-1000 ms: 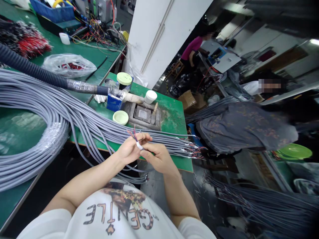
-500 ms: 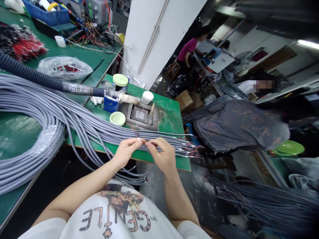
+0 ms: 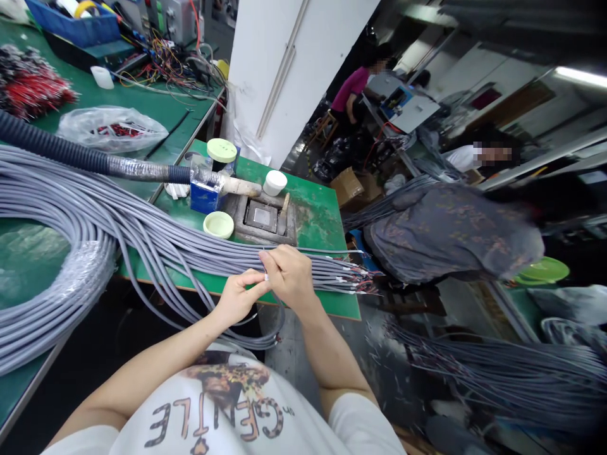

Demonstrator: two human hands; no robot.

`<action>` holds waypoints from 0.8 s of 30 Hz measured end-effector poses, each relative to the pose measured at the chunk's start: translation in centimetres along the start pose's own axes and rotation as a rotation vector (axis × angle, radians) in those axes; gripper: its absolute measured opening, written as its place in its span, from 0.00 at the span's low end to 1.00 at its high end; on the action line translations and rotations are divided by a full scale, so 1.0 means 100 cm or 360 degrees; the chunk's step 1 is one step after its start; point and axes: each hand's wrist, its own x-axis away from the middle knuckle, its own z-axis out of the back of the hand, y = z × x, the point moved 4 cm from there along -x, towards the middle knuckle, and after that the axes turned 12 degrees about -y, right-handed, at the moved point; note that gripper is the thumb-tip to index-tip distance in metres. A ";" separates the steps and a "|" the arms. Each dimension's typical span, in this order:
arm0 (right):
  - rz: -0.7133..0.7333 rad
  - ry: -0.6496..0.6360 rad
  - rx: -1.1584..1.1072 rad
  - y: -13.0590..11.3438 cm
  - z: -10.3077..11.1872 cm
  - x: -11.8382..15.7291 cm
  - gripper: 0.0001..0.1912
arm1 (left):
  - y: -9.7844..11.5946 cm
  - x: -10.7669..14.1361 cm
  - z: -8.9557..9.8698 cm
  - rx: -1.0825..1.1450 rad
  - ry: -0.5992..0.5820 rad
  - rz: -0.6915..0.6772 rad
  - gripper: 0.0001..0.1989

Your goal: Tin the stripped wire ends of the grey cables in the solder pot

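My left hand (image 3: 239, 296) pinches a grey cable (image 3: 281, 304) close to the white band at its stripped end. Closed over the thin wires of that same end is my right hand (image 3: 290, 273), which hides most of them; only a few tips show above its thumb. Just behind both hands a thick bundle of grey cables (image 3: 190, 243) runs across the green bench, its stripped ends (image 3: 360, 278) fanned out to the right with red and dark wires showing.
Beyond the bundle sit a solder pot (image 3: 263, 216), a pale green dish (image 3: 219, 225), a white cup (image 3: 275, 182) and a lidded container (image 3: 222, 151). A ribbed hose (image 3: 95, 158) crosses from the left above a cable coil (image 3: 90, 278). Another person (image 3: 450, 234) bends at the right.
My right hand has moved from the cable below the band up onto the loose wires, covering them. My left hand has kept its pinch near the band. The view has shifted slightly.
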 end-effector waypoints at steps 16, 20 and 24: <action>0.0003 0.0143 0.0034 0.010 0.006 0.021 0.13 | -0.014 0.004 0.007 -0.0153 0.0132 0.0030 0.10; -0.0022 0.0268 0.0030 0.004 -0.009 0.022 0.14 | -0.010 0.002 0.003 -0.0227 0.0081 -0.0081 0.10; -0.0085 0.0177 -0.0447 0.008 -0.008 0.015 0.12 | -0.010 0.004 0.004 -0.0186 0.0060 -0.0050 0.10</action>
